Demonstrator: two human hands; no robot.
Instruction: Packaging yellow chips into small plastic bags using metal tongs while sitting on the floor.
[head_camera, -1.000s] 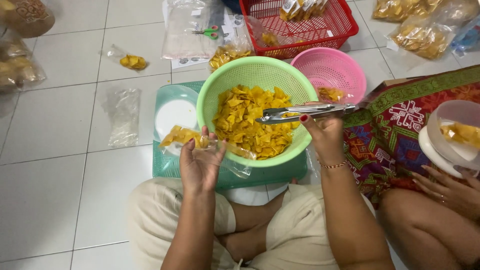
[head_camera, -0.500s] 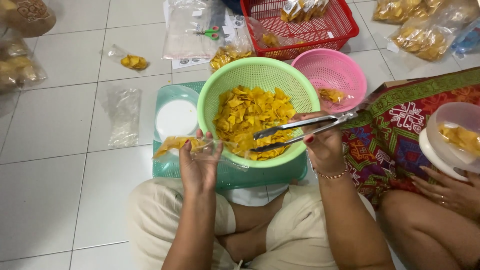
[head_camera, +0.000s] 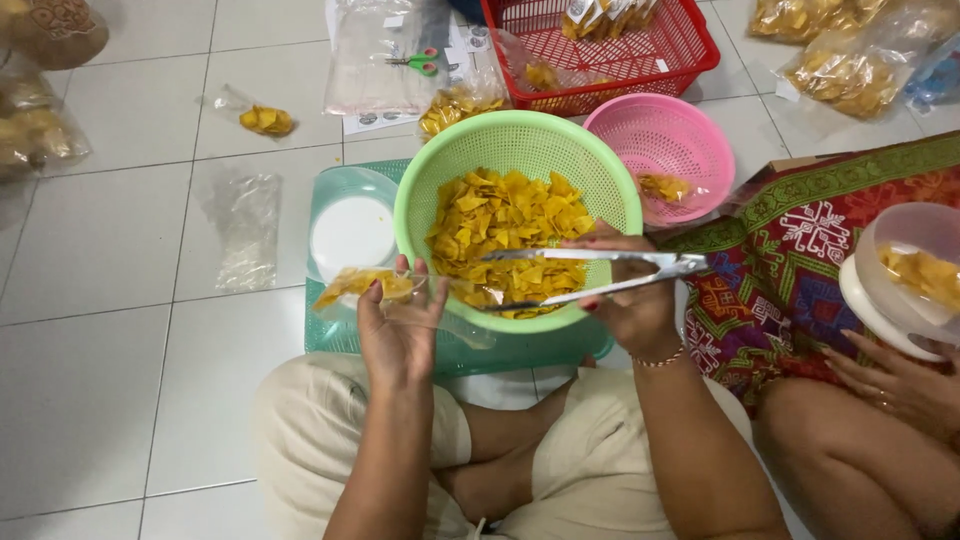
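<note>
Your right hand (head_camera: 628, 300) is clamped around a pair of metal tongs (head_camera: 590, 275), whose two arms stand a little apart and point left over the near rim of the green colander (head_camera: 420, 190). The tips sit low among the yellow chips (head_camera: 505, 225) piled inside it. Your left hand (head_camera: 398, 325) is closed on a clear plastic bag (head_camera: 375, 287), held on its side just left of the tong tips, with a few chips already in its left end. The bag's mouth faces the colander, close to the tongs; whether they touch is hard to tell.

The colander rests on a teal tray (head_camera: 325, 335) that also carries a white round lid (head_camera: 352, 235). To the far right, touching the colander, is a pink colander (head_camera: 690, 130) with a few chips, and beyond it a red basket (head_camera: 690, 45). An empty bag (head_camera: 245, 230) lies on the tiles to the left. At the right edge, another person's hand (head_camera: 895, 385) holds a white bowl (head_camera: 880, 300) of chips.
</note>
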